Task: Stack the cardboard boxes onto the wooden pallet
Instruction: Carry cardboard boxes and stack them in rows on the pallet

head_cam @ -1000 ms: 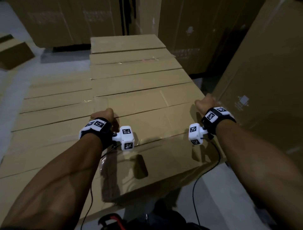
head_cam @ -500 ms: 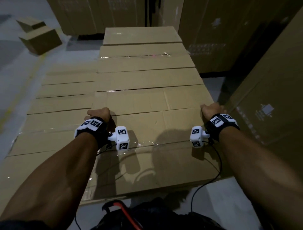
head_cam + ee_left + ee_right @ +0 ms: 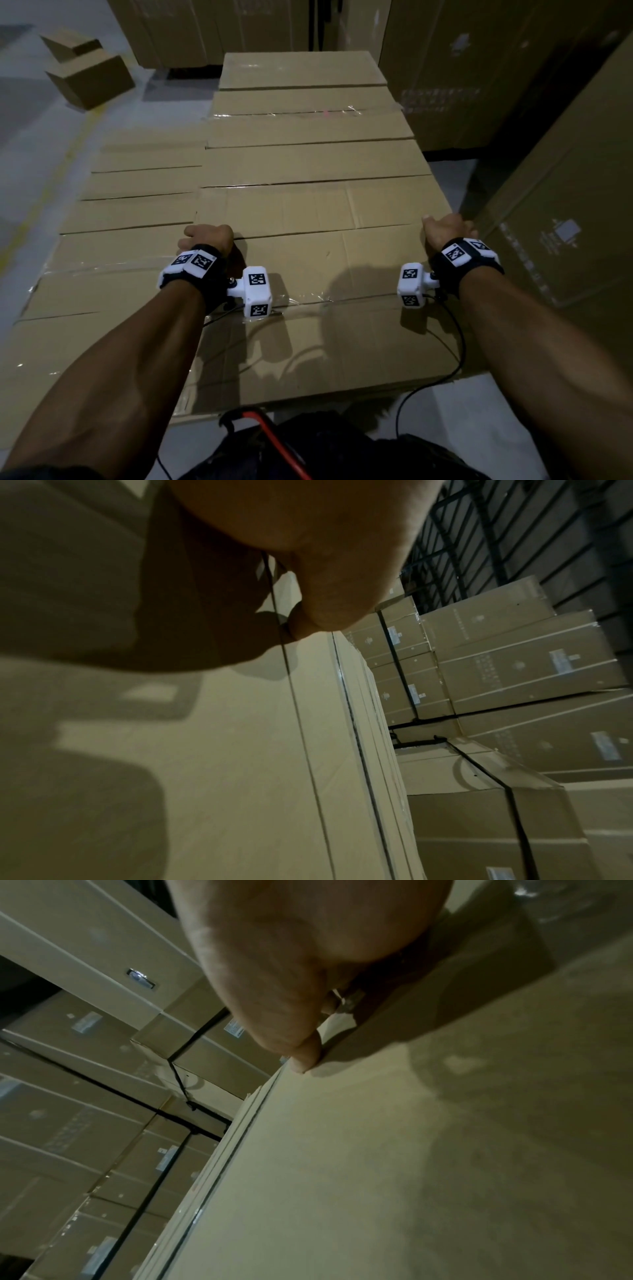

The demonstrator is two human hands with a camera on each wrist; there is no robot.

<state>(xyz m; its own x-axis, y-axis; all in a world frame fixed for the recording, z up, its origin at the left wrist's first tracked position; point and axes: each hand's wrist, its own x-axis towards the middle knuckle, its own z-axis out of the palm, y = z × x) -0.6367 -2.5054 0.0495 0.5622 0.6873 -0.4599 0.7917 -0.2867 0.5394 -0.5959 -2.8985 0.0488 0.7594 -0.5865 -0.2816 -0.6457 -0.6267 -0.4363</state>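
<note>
While both arms reached out, the left hand [image 3: 209,236] held the near cardboard box [image 3: 325,260] with its fingers curled over the far edge at the left corner. The right hand [image 3: 445,228] held the right side of the same box, fingers bent down over the edge and thumb on top. That box lay flat in a row of boxes [image 3: 308,161] on the raised stack. Lower boxes [image 3: 137,212] lay beside it on the left. Two small boxes [image 3: 85,68] sat far off on the floor [image 3: 41,144].

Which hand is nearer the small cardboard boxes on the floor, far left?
Left. The left hand lies nearer the small cardboard boxes; the right hand grips the flattened carton's opposite edge.
</note>
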